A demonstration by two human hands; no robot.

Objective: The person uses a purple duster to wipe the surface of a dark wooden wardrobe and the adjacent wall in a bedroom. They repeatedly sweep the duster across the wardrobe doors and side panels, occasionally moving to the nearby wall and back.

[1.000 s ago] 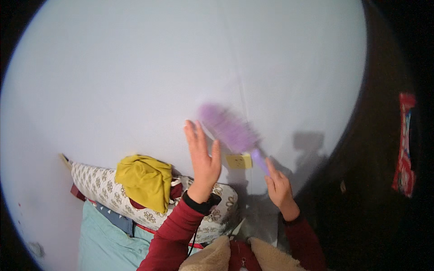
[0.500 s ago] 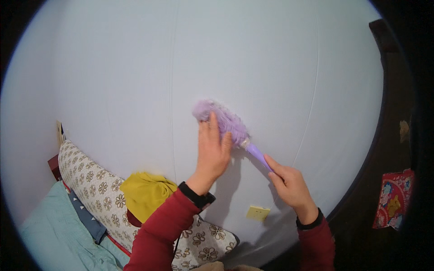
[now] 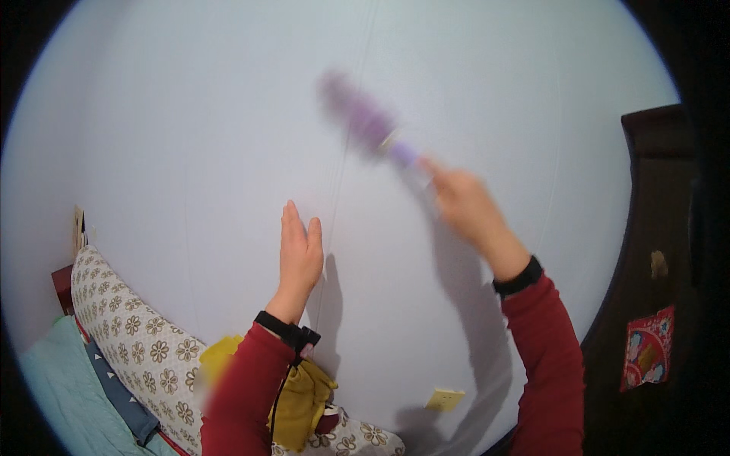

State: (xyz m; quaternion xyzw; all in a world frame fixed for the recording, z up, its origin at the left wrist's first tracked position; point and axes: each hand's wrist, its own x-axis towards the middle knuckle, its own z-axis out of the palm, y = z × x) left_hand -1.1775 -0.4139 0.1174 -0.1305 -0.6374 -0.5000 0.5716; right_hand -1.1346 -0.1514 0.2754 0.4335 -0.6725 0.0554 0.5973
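Note:
A fluffy purple duster [image 3: 357, 114] is raised in front of the pale wall [image 3: 228, 137], blurred by motion, its head tilted to the upper left. My right hand [image 3: 468, 205] is wrapped round its light purple handle. Lower and to the left, my left hand [image 3: 300, 254] is held up with its fingers stretched out and nothing in it. I cannot tell whether that hand touches the wall. Both forearms wear red sleeves and black wristbands.
A flower-patterned padded headboard or cushion [image 3: 137, 327] runs along the lower left, with a mustard cloth [image 3: 300, 403] over it. Teal bedding [image 3: 65, 387] lies beyond. A yellow wall socket [image 3: 445, 399] is low on the wall. Dark furniture [image 3: 654, 228] bearing a red picture [image 3: 648, 348] stands at right.
My right hand has swung the duster upward, away from my left hand. My left hand has come off the duster head and is lower and farther left. The view has shifted slightly.

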